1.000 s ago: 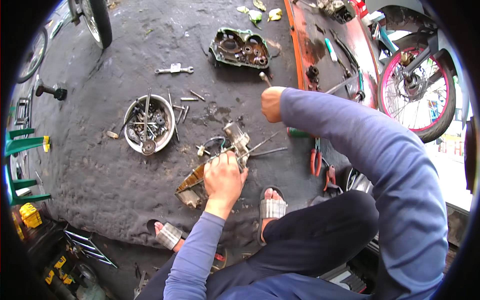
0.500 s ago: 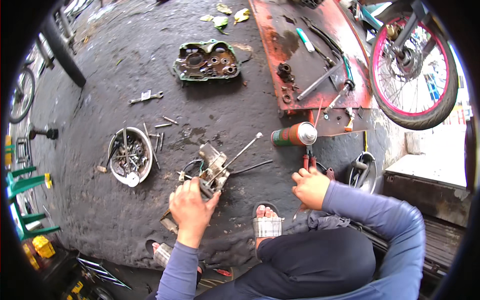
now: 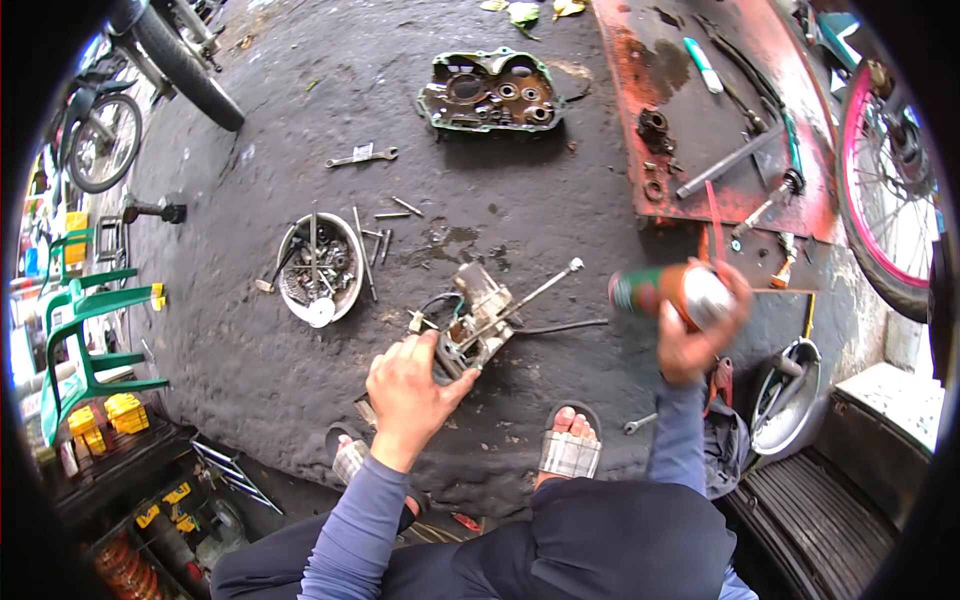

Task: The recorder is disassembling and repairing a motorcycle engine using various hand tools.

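Observation:
My left hand [image 3: 410, 395] is closed over the near edge of a greasy metal engine part [image 3: 484, 300] on the ground. A long metal rod with a rounded end and a dark hose stick out from the part. Off to the right, my right hand [image 3: 692, 345] has its fingers wrapped round the silver end of a green and orange spray can [image 3: 645, 290]. The can lies nearly level and is smeared by motion. Red-handled pliers [image 3: 718, 382] are on the ground by the right forearm, partly hidden.
Left of the part, a bowl [image 3: 350, 245] holds small metal pieces, with loose pins alongside. Farther off lie a wrench [image 3: 362, 157] and an engine casing [image 3: 490, 95]. A red metal sheet [image 3: 650, 190] bears tools. A basin [image 3: 815, 375] stands right; green chairs [image 3: 90, 300] stand left.
My right hand has let go of the red-handled pliers and taken hold of the spray can. My left hand stays on the engine part. The whole view has shifted.

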Tool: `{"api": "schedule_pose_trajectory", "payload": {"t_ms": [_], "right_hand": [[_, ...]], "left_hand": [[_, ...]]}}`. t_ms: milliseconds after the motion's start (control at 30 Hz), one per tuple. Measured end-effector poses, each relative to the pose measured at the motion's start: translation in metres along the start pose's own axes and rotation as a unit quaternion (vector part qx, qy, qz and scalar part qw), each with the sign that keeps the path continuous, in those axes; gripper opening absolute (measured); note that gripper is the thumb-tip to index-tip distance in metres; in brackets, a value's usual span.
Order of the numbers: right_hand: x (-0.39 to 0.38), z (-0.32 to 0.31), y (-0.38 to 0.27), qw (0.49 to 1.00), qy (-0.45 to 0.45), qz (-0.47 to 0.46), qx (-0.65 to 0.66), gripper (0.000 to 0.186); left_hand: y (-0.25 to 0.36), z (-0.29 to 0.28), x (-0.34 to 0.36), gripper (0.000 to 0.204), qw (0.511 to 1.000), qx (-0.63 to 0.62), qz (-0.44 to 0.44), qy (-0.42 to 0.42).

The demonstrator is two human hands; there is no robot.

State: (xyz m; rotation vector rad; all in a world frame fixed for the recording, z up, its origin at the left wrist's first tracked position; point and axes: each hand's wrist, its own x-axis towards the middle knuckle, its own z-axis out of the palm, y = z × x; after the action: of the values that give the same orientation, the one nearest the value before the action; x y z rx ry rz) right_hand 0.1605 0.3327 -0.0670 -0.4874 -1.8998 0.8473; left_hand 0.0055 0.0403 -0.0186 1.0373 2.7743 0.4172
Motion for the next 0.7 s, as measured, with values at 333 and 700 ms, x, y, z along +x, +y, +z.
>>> {"api": "schedule_pose_trajectory", "payload": {"t_ms": [333, 700], "right_hand": [[-0.011, 0.018, -0.095, 0.884, -0.407, 0.003, 0.231, 0.063], [-0.025, 0.035, -0.088, 0.867, -0.425, 0.060, 0.254, 0.062]], "left_hand": [[0.000, -0.002, 0.002, 0.058, 1.000, 0.000, -0.023, -0.004], [0.001, -0.004, -0.001, 0.058, 0.999, 0.005, -0.030, -0.010]]}}
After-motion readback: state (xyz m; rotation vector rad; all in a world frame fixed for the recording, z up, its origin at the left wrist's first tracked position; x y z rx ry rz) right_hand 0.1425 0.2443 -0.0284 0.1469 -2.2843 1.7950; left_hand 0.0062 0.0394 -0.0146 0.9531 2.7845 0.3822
